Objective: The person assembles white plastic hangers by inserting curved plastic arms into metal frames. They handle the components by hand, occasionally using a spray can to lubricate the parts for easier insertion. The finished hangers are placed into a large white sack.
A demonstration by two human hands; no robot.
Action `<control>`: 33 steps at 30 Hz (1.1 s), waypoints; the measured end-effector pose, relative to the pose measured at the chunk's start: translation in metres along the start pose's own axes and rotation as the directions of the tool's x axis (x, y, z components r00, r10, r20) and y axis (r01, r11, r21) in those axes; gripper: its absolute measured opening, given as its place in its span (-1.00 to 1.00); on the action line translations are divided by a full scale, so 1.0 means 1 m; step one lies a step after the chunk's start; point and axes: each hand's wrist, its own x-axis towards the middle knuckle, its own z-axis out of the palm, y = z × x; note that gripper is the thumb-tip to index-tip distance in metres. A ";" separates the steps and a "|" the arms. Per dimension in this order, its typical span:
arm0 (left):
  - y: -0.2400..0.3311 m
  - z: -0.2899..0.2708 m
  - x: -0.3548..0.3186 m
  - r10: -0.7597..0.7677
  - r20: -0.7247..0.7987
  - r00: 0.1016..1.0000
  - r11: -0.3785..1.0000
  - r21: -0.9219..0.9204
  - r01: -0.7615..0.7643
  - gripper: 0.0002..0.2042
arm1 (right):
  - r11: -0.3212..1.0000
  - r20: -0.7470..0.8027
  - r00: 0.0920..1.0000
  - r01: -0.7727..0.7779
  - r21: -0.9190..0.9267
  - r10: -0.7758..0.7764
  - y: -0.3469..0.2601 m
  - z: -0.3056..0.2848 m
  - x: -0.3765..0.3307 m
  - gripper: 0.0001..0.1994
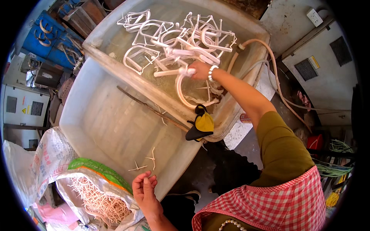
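My right hand, with a beaded bracelet at the wrist, reaches into the far, water-filled part of a plastic tub. Its fingers are closed on the thick end of a pale pink-white moulded plastic piece, partly blurred. Around it lies a tangled heap of similar pieces, curved bars joined by thin rods, half in the water. My left hand hovers at the near edge of the tub, fingers loosely bent and apart, with nothing visible in them. Beside it are a sack of small pinkish sprue scraps and two thin branched scraps.
A divider wall splits the tub. A stick leans in the near part, and a black and yellow glove hangs over the divider's end. A beige hose enters from the right. Metal cabinets stand behind it.
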 end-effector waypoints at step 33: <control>-0.026 -0.001 -0.042 -0.175 0.708 0.684 0.678 0.590 -0.438 -0.59 | 0.773 0.327 0.702 0.596 0.217 -0.633 -0.349 0.135 -0.040 -0.87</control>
